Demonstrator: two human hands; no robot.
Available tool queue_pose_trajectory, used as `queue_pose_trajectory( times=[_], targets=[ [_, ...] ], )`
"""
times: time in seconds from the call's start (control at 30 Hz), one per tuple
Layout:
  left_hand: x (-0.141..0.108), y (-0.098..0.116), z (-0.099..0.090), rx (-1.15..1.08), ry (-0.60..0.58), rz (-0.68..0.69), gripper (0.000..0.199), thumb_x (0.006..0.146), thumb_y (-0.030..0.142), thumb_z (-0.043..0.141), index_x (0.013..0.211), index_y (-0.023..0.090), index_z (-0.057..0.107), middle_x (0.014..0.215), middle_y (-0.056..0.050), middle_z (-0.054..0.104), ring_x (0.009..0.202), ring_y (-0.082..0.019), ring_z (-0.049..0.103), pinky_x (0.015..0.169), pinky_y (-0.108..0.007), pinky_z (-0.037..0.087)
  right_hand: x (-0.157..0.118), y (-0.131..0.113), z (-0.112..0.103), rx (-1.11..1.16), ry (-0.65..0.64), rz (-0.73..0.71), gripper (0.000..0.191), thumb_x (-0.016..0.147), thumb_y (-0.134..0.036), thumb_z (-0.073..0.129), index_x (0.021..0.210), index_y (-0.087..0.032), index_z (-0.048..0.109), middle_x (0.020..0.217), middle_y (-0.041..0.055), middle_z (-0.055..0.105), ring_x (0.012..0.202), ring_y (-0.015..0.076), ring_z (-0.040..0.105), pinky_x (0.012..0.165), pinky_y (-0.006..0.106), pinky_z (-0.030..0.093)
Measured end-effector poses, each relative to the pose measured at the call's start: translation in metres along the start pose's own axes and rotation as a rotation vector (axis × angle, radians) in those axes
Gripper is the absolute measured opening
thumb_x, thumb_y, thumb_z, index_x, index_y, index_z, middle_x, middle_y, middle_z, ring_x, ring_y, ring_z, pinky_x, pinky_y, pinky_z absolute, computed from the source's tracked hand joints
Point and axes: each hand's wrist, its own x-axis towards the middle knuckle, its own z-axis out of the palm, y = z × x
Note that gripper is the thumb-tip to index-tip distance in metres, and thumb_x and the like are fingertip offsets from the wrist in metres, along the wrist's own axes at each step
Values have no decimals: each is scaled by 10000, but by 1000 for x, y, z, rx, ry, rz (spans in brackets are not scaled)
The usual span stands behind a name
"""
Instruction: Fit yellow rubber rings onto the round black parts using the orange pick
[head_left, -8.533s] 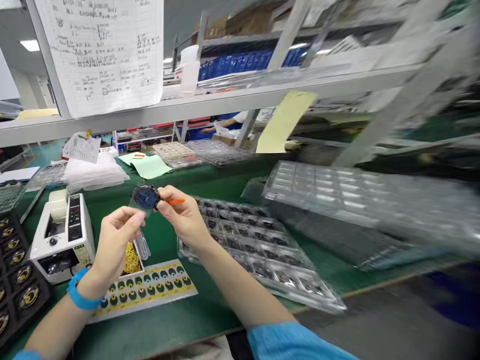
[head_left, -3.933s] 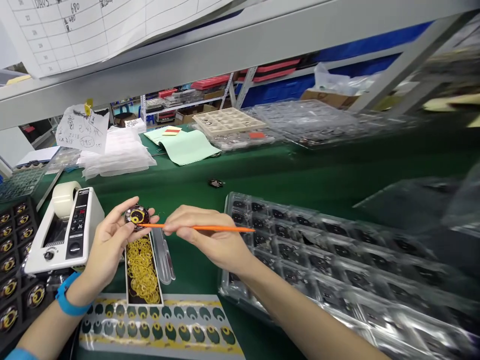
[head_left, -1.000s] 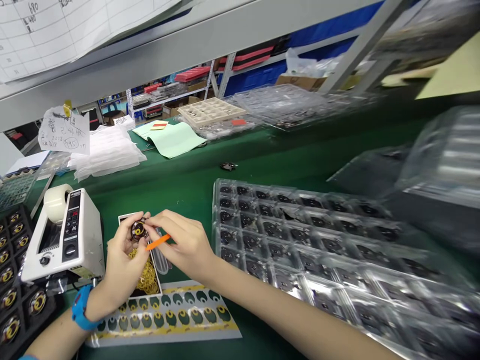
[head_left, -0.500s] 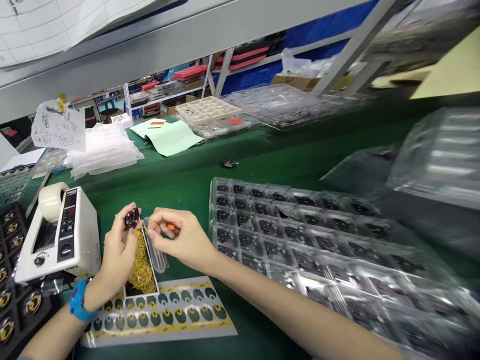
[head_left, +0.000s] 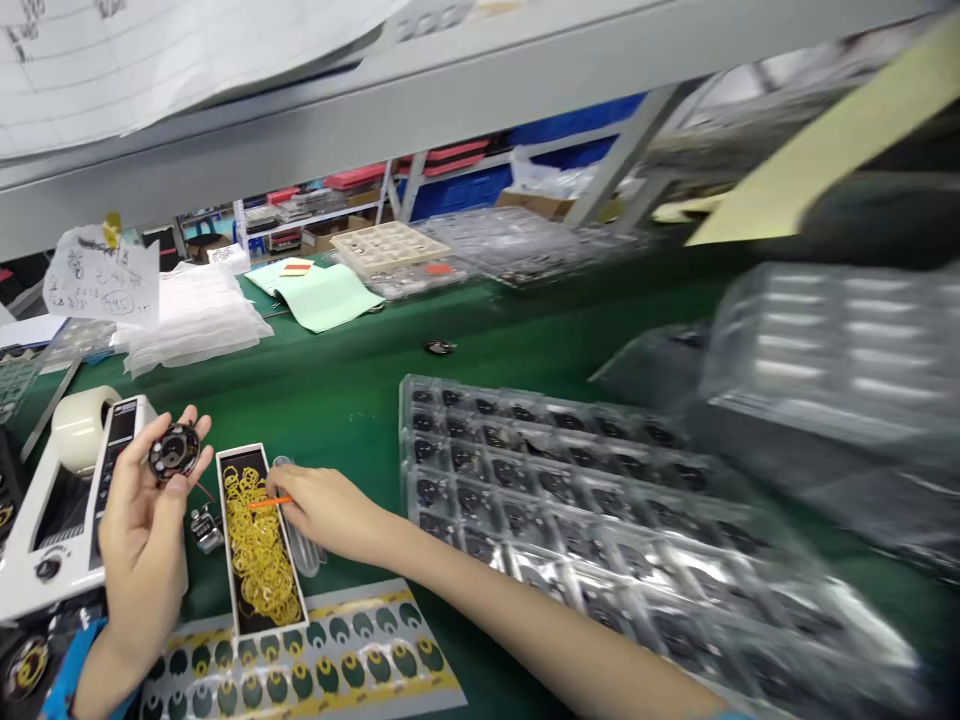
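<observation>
My left hand (head_left: 139, 540) is raised at the left, its fingers closed round the edge of a round dark disc-shaped component (head_left: 174, 450) with metallic details. Between the fingers of my right hand (head_left: 330, 510) is a thin orange stick (head_left: 270, 501), its tip over a narrow white-walled box (head_left: 229, 570). Many thin yellow rings (head_left: 262, 565) lie heaped in that box. Just right of it, partly hidden by my right hand, is a clear plastic case (head_left: 306, 555). A small metal part (head_left: 206, 528) sits at the box's left side.
A white tape dispenser (head_left: 56, 560) stands at the far left. In front lies a sheet of yellow and dark green stickers (head_left: 352, 670). Clear compartment trays (head_left: 525, 490) with dark parts spread to the right. One loose dark part (head_left: 439, 347) lies farther back.
My left hand has moved left with the round component, away from my right hand and turned more face-on. My right hand has moved slightly left and down, bringing the orange stick over the box.
</observation>
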Motion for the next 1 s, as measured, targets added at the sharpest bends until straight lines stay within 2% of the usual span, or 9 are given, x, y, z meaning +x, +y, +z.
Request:
queue_pose_trajectory(
  times=[0.2,0.3,0.4,0.47,0.53,0.63,0.77,0.87,1.0],
  targets=[
    [5,1,-3,9,18,-13,270,926,174,590,1181,253,632,1206,-24,681,1164,-211,632,971,-275,555,-26,-8,-62,-151,265,89,256,892,-102,480,1097,-182,610,1099,51,643,950,177,615,764,269,401],
    [6,4,-6,53,9,-33,274,928,198,597,1196,252,621,1189,-21,686,1142,-197,644,970,-258,553,-39,18,-94,-330,321,223,245,941,-142,456,1104,-193,630,1118,57,640,979,180,619,804,276,424],
    [9,6,-6,58,-5,5,278,916,209,614,1192,241,621,1166,-28,689,1134,-202,648,967,-265,558,-42,66,-109,-421,220,347,181,950,-191,500,1010,-165,669,1066,83,660,965,203,638,810,301,466],
    [10,4,-5,56,-26,22,274,917,222,608,1190,239,620,1161,-33,689,1138,-210,646,975,-289,557,-41,100,-109,-460,117,425,171,947,-256,552,1040,-147,645,1091,74,651,973,192,631,857,362,505],
    [11,-1,-4,64,-54,9,274,929,246,583,1202,248,613,1178,-36,685,1145,-213,642,993,-324,548,-38,127,-104,-494,22,486,253,943,-327,576,1113,-144,615,1135,81,630,997,196,623,875,405,527],
    [9,-14,-5,82,-102,-46,280,939,288,547,1211,249,603,1222,-48,671,1162,-223,632,1018,-374,528,-32,147,-94,-544,-84,534,304,937,-346,587,1168,-149,593,1169,89,612,1014,206,621,868,409,538],
    [5,-28,-5,54,-156,-125,311,908,283,544,1208,221,594,1246,-72,664,1196,-248,611,1049,-418,497,-25,149,-83,-618,-137,523,305,935,-341,590,1168,-144,591,1157,89,615,998,202,626,854,401,544],
    [3,-30,2,-70,-188,-251,310,828,224,570,1133,182,609,1149,-93,708,1138,-266,648,1028,-437,514,-22,144,-80,-643,-119,466,268,939,-330,588,1118,-132,608,1098,78,636,956,184,636,839,386,548],
    [-1,-22,10,-185,-270,-404,282,767,174,511,1021,189,633,996,-67,759,1010,-291,708,920,-473,578,-15,126,-84,-595,3,370,103,901,-154,588,874,-97,668,898,86,671,788,187,660,723,330,532]
  ],
)
